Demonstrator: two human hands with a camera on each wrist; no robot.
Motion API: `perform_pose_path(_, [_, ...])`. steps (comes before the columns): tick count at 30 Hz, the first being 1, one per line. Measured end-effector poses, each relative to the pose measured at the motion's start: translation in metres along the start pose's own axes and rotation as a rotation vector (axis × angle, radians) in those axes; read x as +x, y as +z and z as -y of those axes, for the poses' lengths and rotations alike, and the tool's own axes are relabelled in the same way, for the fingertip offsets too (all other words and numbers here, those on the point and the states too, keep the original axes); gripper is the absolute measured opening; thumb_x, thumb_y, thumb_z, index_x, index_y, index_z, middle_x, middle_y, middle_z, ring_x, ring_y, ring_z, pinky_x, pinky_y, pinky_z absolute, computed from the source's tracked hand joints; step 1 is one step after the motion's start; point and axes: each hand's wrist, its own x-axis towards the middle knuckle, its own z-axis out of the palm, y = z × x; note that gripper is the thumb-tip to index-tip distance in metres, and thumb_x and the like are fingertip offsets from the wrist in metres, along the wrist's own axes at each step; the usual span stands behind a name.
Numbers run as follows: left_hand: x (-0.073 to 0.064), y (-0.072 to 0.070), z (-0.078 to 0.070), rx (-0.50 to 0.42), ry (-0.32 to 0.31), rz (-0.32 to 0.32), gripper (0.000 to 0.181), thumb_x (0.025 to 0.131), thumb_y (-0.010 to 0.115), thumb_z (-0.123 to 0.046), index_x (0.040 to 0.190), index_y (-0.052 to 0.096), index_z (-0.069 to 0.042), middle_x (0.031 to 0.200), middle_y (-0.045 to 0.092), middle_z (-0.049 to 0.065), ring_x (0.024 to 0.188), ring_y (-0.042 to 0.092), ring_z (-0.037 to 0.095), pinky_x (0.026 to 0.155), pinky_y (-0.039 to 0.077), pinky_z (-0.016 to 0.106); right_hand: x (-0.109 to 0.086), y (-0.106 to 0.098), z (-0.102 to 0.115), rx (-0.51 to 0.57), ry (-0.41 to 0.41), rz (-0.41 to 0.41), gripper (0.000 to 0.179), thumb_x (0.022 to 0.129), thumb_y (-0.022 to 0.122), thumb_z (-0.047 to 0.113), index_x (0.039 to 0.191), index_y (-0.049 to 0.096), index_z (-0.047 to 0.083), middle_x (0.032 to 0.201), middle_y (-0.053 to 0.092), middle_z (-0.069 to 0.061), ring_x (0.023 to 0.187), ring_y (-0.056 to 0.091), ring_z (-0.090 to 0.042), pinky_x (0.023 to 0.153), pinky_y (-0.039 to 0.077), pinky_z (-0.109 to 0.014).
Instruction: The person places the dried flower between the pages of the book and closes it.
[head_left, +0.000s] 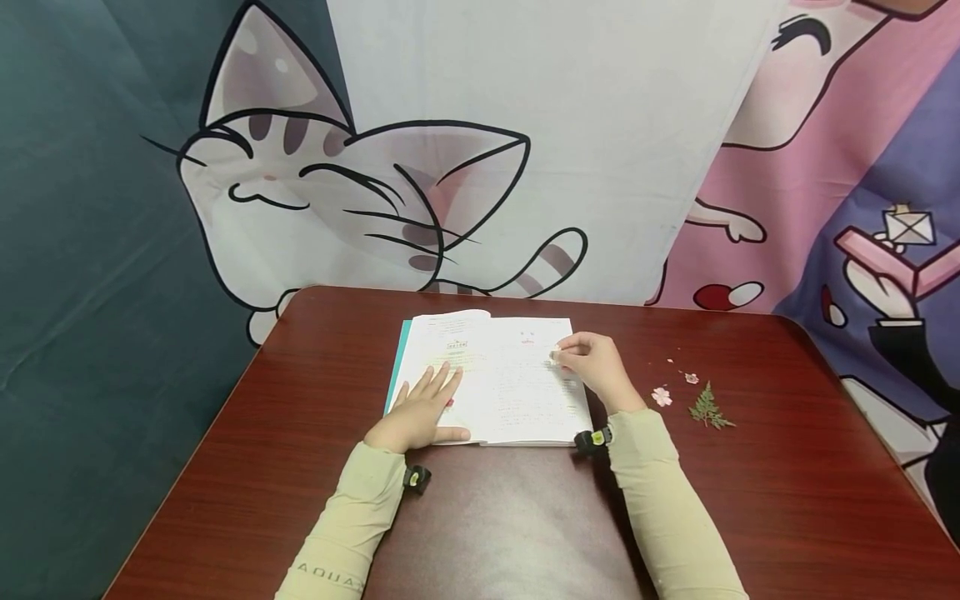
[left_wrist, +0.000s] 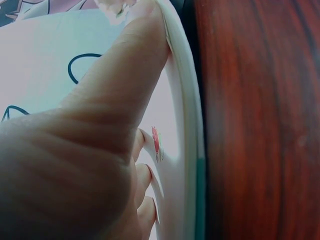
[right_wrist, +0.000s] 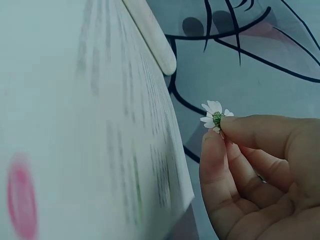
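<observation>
An open book (head_left: 525, 392) lies on the dark red table, its teal cover edge showing at the left. My left hand (head_left: 420, 410) rests on the left page with fingers spread, its thumb along the bottom edge. In the left wrist view, the thumb (left_wrist: 132, 60) presses at the book's edge. Above the right page, my right hand (head_left: 596, 364) pinches a small white flower (right_wrist: 216, 117) between thumb and fingertips. Its petals and green centre show clearly in the right wrist view.
Right of the book lie a pink flower (head_left: 662, 397), a smaller pinkish flower (head_left: 692, 378), a green fern-like leaf (head_left: 711, 408) and a few tiny bits. Behind the table (head_left: 247, 492) hangs a cartoon-printed cloth (head_left: 615, 150).
</observation>
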Motion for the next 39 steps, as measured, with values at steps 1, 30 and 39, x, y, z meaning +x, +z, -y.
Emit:
perform_pose_path(1, [-0.001, -0.001, -0.001, 0.000, 0.001, 0.004, 0.103, 0.088, 0.071, -0.057, 0.164, 0.014, -0.017, 0.170, 0.005, 0.008, 0.156, 0.000, 0.035, 0.120, 0.000, 0.064, 0.000, 0.003, 0.001, 0.021, 0.005, 0.008, 0.014, 0.090, 0.074, 0.004, 0.101, 0.071, -0.005, 0.085, 0.072, -0.010, 0.072, 0.065, -0.012, 0.069, 0.058, -0.025])
perform_pose_path(30, [-0.004, -0.009, -0.009, 0.023, -0.010, 0.023, 0.101, 0.089, 0.071, -0.056, 0.164, 0.017, -0.015, 0.170, 0.008, 0.011, 0.155, 0.003, 0.038, 0.119, 0.004, 0.065, 0.023, 0.058, 0.015, -0.080, -0.046, 0.109, 0.008, 0.089, 0.069, 0.000, 0.096, 0.072, 0.001, 0.080, 0.071, -0.009, 0.066, 0.065, -0.016, 0.065, 0.055, -0.028])
perform_pose_path(39, [-0.003, -0.009, -0.009, 0.029, -0.013, 0.021, 0.101, 0.089, 0.071, -0.056, 0.164, 0.017, -0.014, 0.170, 0.008, 0.012, 0.155, 0.003, 0.038, 0.119, 0.005, 0.066, 0.025, 0.066, 0.019, -0.204, -0.072, 0.090, 0.004, 0.090, 0.071, 0.003, 0.094, 0.071, 0.003, 0.080, 0.068, -0.007, 0.068, 0.062, -0.016, 0.066, 0.054, -0.027])
